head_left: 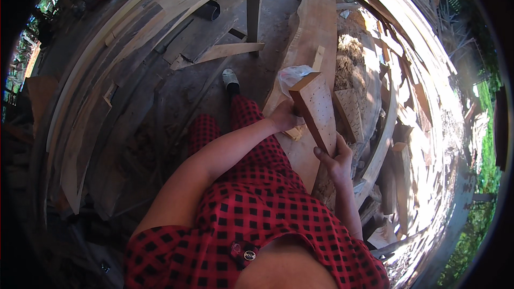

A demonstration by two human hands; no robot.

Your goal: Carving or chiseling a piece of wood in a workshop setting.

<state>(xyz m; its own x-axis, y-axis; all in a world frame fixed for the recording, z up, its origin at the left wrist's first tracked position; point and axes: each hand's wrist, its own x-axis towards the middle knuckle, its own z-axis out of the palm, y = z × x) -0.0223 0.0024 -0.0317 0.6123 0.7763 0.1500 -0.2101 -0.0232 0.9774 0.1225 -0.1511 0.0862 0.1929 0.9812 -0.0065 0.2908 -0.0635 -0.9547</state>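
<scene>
A wooden block (318,108) with a pale face dotted with small dark marks and a dark brown side is held up in front of me, tilted. My left hand (287,116) grips its left side, with the fingertips partly hidden behind it. At the near end, my right hand (337,161) is closed around the block, its thumb on the edge. Just beyond the block, a clear plastic bag (292,77) lies on a long wide plank (313,21) running away from me. A thin pale wood strip (319,59) sticks up behind the block.
Right of the plank lies a rough, crumbling log (350,56), with another dotted wood piece (349,113) against it. Stacked boards (176,2) fill the left side. A low wooden frame (230,50) stands ahead. Scrap slats (399,69) pile up at the right in bright sun.
</scene>
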